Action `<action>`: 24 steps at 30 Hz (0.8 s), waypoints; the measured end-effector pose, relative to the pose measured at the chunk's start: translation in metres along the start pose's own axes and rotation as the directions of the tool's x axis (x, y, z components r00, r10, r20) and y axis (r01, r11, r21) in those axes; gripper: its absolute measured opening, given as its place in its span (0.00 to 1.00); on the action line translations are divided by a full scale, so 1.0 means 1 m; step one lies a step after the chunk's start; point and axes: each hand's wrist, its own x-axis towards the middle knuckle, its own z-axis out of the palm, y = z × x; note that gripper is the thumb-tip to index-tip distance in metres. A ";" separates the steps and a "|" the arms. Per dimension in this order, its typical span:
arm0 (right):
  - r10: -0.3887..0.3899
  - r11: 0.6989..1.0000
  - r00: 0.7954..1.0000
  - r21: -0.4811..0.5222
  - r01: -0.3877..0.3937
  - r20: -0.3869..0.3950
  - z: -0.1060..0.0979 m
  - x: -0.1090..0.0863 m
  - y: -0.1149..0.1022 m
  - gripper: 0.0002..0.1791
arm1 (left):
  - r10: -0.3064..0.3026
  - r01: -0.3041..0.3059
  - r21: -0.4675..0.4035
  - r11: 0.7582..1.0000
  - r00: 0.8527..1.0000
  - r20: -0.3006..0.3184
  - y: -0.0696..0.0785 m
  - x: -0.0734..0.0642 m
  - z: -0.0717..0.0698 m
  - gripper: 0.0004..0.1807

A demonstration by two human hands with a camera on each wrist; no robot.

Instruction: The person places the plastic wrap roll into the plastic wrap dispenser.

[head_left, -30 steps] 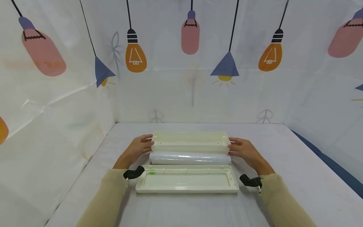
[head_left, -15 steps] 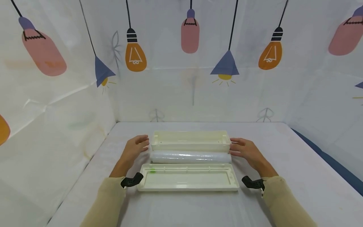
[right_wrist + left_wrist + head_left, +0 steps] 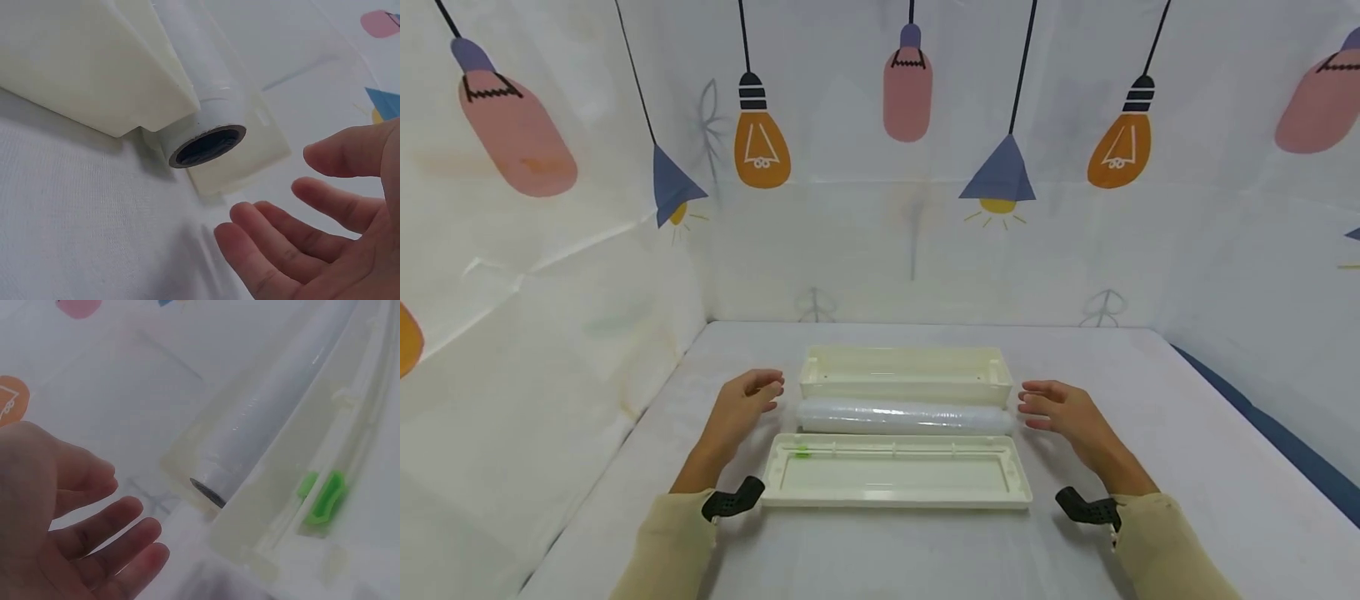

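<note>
On the table, a roll of clear plastic wrap (image 3: 904,417) lies between a long cream box (image 3: 910,385) behind it and a cream lid (image 3: 895,477) in front. The roll's hollow end (image 3: 209,147) faces my right hand in the right wrist view. A small green slider (image 3: 325,499) sits on the lid's rail at its left part. To the left of the box and roll is my left hand (image 3: 737,412), fingers relaxed, holding nothing. Beyond their right ends, my right hand (image 3: 1071,417) hovers with loosely bent fingers, apart from the roll.
A white cloth covers the table (image 3: 895,554). White sheets printed with lamps and bulbs (image 3: 760,150) enclose it at the back and sides. A dark blue strip (image 3: 1262,425) shows past the right edge. Each wrist carries a black camera mount (image 3: 733,498).
Both hands have left the ends of the cream box, the left one first, and have drawn outward and back toward me. Box, roll and lid stay in place.
</note>
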 end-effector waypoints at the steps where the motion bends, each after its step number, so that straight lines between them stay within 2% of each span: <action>1: -0.006 1.000 1.000 0.007 0.006 0.005 0.000 -0.001 0.001 0.30 | -0.003 0.003 -0.003 1.000 1.000 0.001 -0.001 -0.001 -0.001 0.21; 4: -0.029 1.000 0.999 0.005 0.029 0.031 -0.001 -0.002 0.002 0.29 | -0.012 0.012 -0.010 1.000 1.000 0.009 -0.004 -0.002 -0.001 0.21; 8: -0.039 0.998 0.997 -0.043 0.042 0.073 -0.003 -0.003 0.001 0.27 | -0.036 0.035 0.046 0.998 0.999 0.035 -0.006 -0.002 0.003 0.20; 13: -0.010 0.998 0.991 -0.061 0.018 0.136 -0.002 -0.003 0.000 0.26 | -0.076 0.067 0.120 0.991 0.994 0.077 -0.009 -0.001 0.007 0.17; 21: 0.016 0.995 0.981 -0.104 0.004 0.192 0.001 -0.003 -0.001 0.28 | -0.093 0.071 0.155 0.985 0.986 0.141 -0.008 0.002 0.007 0.19; 24: 0.031 0.992 0.980 -0.123 -0.007 0.196 0.002 -0.004 0.002 0.28 | -0.078 0.044 0.186 0.981 0.981 0.175 -0.010 0.002 0.009 0.19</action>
